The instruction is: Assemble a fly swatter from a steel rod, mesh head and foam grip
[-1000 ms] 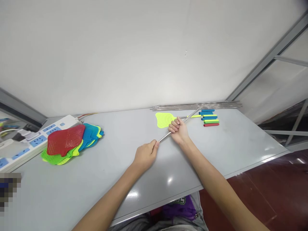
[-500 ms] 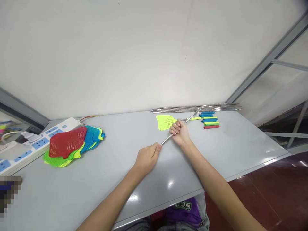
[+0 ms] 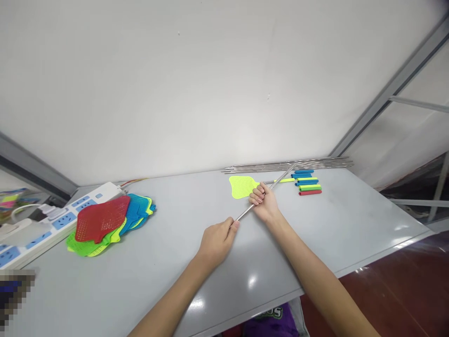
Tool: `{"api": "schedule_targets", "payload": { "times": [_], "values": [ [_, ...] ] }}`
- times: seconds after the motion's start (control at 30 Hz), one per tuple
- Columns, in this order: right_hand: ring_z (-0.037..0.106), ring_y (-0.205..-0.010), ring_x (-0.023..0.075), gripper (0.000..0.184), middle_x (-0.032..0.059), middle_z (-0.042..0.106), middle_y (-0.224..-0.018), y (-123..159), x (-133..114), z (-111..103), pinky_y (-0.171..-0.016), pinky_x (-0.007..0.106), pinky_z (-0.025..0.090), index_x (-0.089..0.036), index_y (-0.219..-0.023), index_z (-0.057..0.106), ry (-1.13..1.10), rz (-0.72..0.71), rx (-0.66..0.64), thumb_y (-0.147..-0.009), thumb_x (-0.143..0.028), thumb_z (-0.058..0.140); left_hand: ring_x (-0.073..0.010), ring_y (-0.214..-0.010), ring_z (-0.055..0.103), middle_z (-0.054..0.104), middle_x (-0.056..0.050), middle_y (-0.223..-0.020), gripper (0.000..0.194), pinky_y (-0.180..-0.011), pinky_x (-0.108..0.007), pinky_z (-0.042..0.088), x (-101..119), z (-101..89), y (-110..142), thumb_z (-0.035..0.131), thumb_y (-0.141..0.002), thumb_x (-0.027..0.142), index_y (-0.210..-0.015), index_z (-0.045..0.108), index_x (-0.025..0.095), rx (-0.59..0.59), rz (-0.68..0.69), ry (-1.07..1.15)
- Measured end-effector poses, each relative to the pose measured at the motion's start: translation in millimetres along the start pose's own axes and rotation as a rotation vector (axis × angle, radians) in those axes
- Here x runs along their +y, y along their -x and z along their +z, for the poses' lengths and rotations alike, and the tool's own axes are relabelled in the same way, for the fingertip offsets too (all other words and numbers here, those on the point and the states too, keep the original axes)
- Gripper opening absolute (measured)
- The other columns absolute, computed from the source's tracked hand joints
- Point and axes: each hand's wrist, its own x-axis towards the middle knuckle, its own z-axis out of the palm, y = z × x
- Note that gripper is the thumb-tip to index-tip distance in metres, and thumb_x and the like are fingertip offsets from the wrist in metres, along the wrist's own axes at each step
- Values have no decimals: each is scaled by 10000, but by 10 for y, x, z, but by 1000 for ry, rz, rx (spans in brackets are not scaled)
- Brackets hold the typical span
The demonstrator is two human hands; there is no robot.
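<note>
Steel rod point(image 3: 247, 213) — left hand point(image 3: 216, 242), right hand point(image 3: 264, 203) gripping

Power strip point(image 3: 52, 224) sat at the left end of the desk point(image 3: 168, 285), with a stack of plastic fly swatter heads point(image 3: 105, 224) immediately to its right. A single swatter head point(image 3: 243, 187) lay further right near the rear edge, foam grip sleeves point(image 3: 308, 183) to its right, and steel rods point(image 3: 287, 165) along the rear edge behind both. Another steel rod point(image 3: 271, 193) was held over the desk beside that head, the left hand point(image 3: 217, 242) at its near end and the right hand point(image 3: 264, 203) further along
</note>
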Motion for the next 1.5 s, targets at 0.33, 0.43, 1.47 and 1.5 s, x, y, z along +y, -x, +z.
{"api": "schedule_targets", "payload": {
  "times": [0.33,0.43,1.47,1.5],
  "values": [
    [223,-304,45,302,-85,203,-385,-17,6,-37,-304,159,217,-178,-524,256,-19,15,14,-782,-243,398,-130,-565,499,555,10,-635,368,-499,-224,258,0,2,-2,119,-840,413,-750,414,211,-6,-21,12],
    [221,-302,45,300,-84,203,-385,-18,-3,-35,-303,159,214,-178,-522,258,-14,13,25,-785,-240,389,-129,-565,498,555,10,-636,360,-503,-224,265,8,-8,3,122,-842,405,-762,416,213,-10,-18,13],
    [216,-291,45,288,-85,202,-369,-28,-4,-38,-301,161,207,-179,-511,239,-73,76,108,-771,-202,360,-133,-584,505,559,7,-657,322,-515,-228,271,5,-1,4,156,-837,398,-833,426,222,-13,-31,9],
    [215,-291,45,287,-85,202,-370,-27,-6,-37,-300,162,204,-179,-512,242,-80,77,109,-773,-202,357,-134,-583,504,559,8,-656,323,-513,-228,268,0,1,4,154,-837,399,-832,424,223,-12,-24,10]
  ]
}}
